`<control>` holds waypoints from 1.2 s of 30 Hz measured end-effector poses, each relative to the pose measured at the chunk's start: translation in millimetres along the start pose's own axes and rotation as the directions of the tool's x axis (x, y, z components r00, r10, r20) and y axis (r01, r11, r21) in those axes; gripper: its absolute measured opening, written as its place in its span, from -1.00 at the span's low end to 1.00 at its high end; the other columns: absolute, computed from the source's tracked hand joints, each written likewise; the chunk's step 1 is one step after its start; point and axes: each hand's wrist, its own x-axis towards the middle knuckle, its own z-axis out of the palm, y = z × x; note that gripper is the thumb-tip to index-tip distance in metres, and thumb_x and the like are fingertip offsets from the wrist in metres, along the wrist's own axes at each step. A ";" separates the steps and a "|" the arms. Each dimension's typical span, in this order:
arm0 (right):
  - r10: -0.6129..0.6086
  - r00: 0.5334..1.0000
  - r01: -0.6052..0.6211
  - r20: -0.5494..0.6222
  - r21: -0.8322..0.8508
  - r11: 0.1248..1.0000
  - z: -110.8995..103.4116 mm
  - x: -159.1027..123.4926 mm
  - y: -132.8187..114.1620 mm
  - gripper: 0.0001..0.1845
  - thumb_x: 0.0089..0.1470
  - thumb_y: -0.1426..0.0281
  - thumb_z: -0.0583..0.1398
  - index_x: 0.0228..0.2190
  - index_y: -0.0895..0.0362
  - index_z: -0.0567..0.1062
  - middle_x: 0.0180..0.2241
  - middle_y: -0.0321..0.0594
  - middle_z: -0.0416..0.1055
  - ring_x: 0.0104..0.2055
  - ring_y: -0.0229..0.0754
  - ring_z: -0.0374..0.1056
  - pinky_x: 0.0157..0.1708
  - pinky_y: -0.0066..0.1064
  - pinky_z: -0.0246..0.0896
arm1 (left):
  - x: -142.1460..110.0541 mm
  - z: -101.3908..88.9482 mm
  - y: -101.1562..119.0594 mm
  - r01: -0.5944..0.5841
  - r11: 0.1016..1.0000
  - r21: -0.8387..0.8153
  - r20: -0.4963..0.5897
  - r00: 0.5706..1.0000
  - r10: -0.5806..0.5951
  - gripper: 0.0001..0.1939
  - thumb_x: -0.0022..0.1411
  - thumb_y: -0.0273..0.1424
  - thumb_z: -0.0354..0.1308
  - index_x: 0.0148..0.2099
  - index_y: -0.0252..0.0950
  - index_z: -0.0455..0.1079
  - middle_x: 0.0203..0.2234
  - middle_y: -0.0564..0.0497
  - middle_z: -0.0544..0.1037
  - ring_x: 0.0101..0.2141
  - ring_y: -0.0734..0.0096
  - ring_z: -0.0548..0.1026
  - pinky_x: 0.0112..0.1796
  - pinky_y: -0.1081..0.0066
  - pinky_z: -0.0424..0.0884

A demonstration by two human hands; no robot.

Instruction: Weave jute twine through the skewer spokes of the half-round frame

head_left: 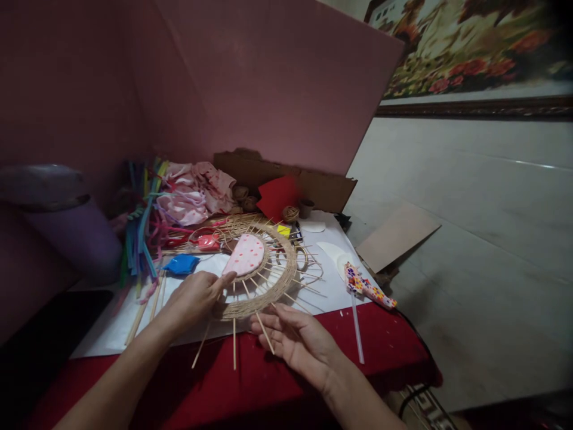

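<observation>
A half-round woven piece with thin wooden sticks fanning outward is held tilted above the table. Its wide outer band and narrow inner band look like twine. At its centre is a pink half-disc with red dots, apparently fabric-covered. My left hand is closed on the piece's near left end, thumb against the dotted half-disc. At the near outer edge, my right hand is turned palm up with fingers stretched out and apart. One stick crosses in front of those fingers, and the thumb lies by the band.
White paper covers part of the red tablecloth. A flower-patterned glue gun with a clear glue stick lies at right. Pipe cleaners, pink fabric, a blue packet and a purple container stand or lie leftward.
</observation>
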 end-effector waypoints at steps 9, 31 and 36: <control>-0.037 0.999 0.037 0.022 0.007 0.999 -4.4 3.0 4.8 -0.75 -0.07 0.48 0.26 -0.33 0.22 0.30 -0.32 -0.05 0.50 -0.26 -0.13 0.46 -0.22 -0.34 0.27 | -6.8 -0.1 9.0 -0.579 0.793 0.188 -0.132 0.785 0.605 -0.87 0.16 -0.37 0.06 -0.33 -0.25 0.43 -0.38 -0.03 0.50 -0.28 0.29 0.32 -0.25 0.33 0.24; -0.102 0.991 0.094 0.090 0.086 0.992 -1.2 5.7 8.9 -0.84 0.04 0.54 0.16 -0.27 0.31 0.43 -0.26 -0.04 0.45 -0.22 -0.21 0.41 -0.09 -0.30 0.23 | -27.1 22.3 28.6 -0.627 0.767 0.137 0.117 0.779 0.616 -0.84 0.17 -0.52 0.02 -0.34 -0.22 0.41 -0.33 -0.05 0.37 -0.26 0.27 0.26 -0.28 0.26 0.24; -0.114 0.983 0.103 0.143 0.085 0.991 3.5 5.8 8.4 -0.80 -0.03 0.55 0.20 -0.27 0.28 0.47 -0.26 -0.10 0.45 -0.20 -0.25 0.37 0.00 -0.34 0.15 | -26.7 21.8 27.5 -0.646 0.753 0.127 0.113 0.763 0.636 -0.81 0.19 -0.51 0.01 -0.30 -0.20 0.44 -0.33 -0.07 0.37 -0.26 0.26 0.26 -0.28 0.26 0.25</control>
